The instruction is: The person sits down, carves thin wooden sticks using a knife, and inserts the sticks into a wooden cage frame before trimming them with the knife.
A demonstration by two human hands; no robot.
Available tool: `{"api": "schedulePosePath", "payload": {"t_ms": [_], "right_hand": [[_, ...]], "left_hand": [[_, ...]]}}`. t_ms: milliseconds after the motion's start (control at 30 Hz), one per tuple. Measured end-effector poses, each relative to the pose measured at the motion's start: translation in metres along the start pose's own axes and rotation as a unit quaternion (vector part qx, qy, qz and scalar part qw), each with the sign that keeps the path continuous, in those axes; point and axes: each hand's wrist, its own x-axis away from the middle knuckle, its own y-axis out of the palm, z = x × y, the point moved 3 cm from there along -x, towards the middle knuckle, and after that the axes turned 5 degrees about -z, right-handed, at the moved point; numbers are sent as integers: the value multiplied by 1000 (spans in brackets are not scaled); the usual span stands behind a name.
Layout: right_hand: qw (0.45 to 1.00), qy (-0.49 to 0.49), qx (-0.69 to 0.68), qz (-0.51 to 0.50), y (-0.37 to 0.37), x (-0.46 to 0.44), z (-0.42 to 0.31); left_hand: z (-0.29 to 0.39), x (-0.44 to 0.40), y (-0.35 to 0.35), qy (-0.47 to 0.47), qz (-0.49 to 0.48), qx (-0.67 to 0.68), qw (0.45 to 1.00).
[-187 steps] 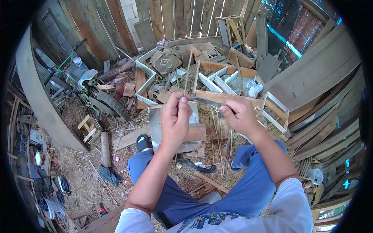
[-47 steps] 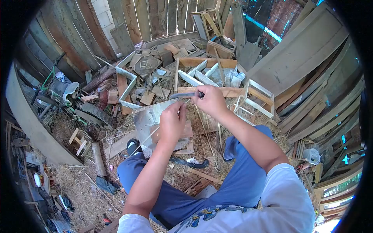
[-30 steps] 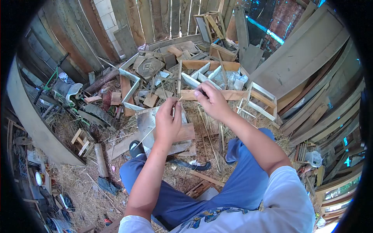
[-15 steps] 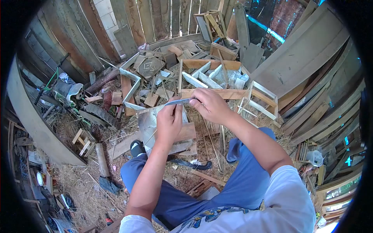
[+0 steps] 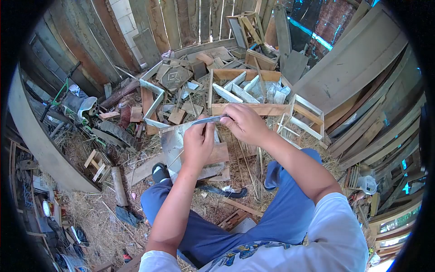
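Note:
Held level in front of me is a knife [image 5: 211, 119] with a narrow grey blade, its tip to the left. My right hand [image 5: 244, 124] is closed around the handle end, which its fingers mostly hide. At the blade, my left hand [image 5: 197, 144] is closed, with thumb and fingers pinched against it; whether something thin is also in that grip cannot be seen. A thin stick [image 5: 176, 158] shows beside the left wrist. Below the hands lie a grey metal sheet [image 5: 172, 143] and a wooden board [image 5: 218, 154].
White-edged wooden frames [image 5: 251, 110] and scrap wood [image 5: 181, 77] lie ahead. A small white frame [image 5: 310, 121] stands to the right. At the left are a wheeled machine [image 5: 84, 106] and a curved panel [image 5: 50, 152]. A black curved object [image 5: 233, 194] rests on the straw between my legs.
The left hand has shifted very slightly to the right along the blade. The right hand and the knife are almost where they were.

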Motion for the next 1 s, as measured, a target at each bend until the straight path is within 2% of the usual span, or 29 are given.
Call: {"api": "schedulePosePath", "payload": {"t_ms": [233,333,500,733,1000], "right_hand": [[1000,1,2,-9,0,0,0],[1000,0,4,-2,0,0,-1],[1000,-2,3,-10,1,1,0],[1000,-10,-18,-15,-1,0,-3],[999,-26,0,37,-3,-2,-5]], "left_hand": [[-1,0,1,-1,-5,-10,1000],[-1,1,2,31,28,13,999],[1,1,1,1,-2,-3,1000],[6,1,-2,25,-4,-8,1000],[14,0,-11,57,22,1,998]]}}
